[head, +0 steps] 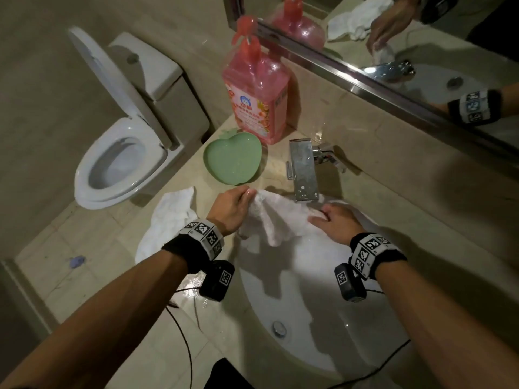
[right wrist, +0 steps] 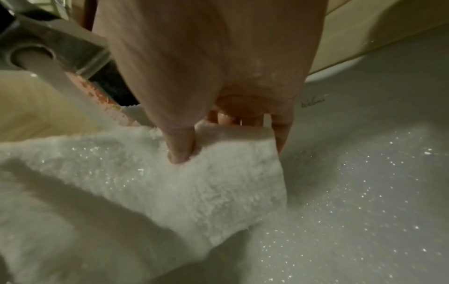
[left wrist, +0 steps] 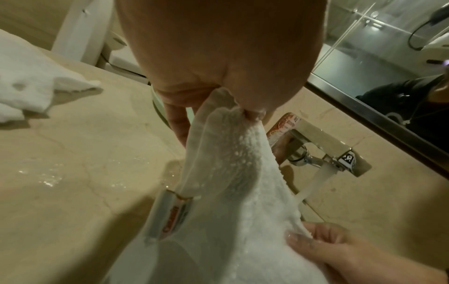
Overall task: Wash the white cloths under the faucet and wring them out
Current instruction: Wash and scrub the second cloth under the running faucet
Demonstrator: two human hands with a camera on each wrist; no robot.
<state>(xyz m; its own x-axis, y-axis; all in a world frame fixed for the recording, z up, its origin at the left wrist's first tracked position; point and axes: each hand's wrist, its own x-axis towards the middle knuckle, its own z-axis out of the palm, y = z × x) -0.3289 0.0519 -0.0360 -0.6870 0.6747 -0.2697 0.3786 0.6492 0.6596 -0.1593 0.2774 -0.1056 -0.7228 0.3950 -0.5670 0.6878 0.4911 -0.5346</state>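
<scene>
A spare cloth (head: 168, 217) lay on the tabletop (head: 118, 248). Our left hand (head: 233, 209) kept a pinching grip on the wet cloth (head: 280, 217) over the sink (head: 309, 304); under the running faucet (head: 304, 172), our right hand (head: 337, 223) pinched its other edge.

Head view looks steeply down over the sink (head: 323, 318); both wrist views sit close, sharing the wet cloth (left wrist: 238, 201) and faucet (right wrist: 48, 48).

L hand (left wrist: 218, 63) pinches wet white cloth (left wrist: 233, 192) by running faucet (left wrist: 323, 146)
</scene>
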